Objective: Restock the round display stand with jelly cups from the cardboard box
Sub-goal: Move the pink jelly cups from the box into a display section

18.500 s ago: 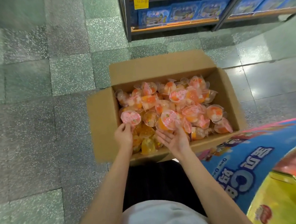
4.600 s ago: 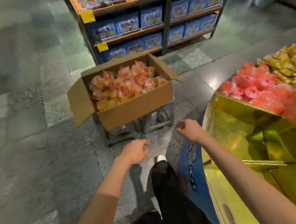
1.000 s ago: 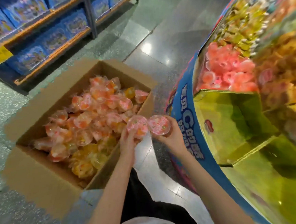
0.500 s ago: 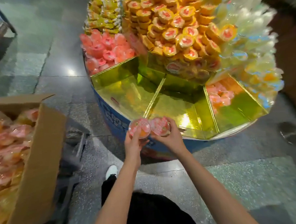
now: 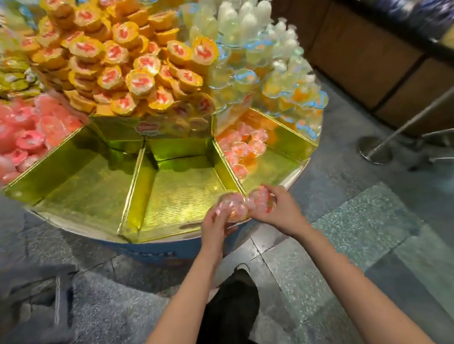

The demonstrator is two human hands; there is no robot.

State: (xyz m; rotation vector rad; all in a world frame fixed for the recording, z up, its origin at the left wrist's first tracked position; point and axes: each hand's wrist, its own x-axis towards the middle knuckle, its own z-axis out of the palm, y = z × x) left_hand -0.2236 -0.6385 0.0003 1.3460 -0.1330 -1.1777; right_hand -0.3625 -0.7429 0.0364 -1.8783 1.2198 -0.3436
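The round display stand [image 5: 155,229] fills the upper view, its gold wedge compartments facing me. My left hand [image 5: 213,226] grips a clear jelly cup with a pink lid [image 5: 231,207] at the stand's near rim. My right hand [image 5: 280,212] grips a second jelly cup [image 5: 261,201] right beside the first. Both cups hover over the gold divider between the bare middle compartment [image 5: 179,195] and the right compartment [image 5: 270,159]. The right compartment holds several pink-orange jelly cups [image 5: 241,147] at its back. The cardboard box is out of view.
Piles of yellow cups [image 5: 125,64], pink cups [image 5: 18,132] and clear bottles [image 5: 256,52] crowd the stand's upper tiers. A grey crate or stool [image 5: 41,313] stands on the floor at the left. A metal post base [image 5: 376,148] is at the right.
The view swung right and closer to the stand; the box left the frame. Both hands carried their cups forward and now hold them over the stand's near rim.
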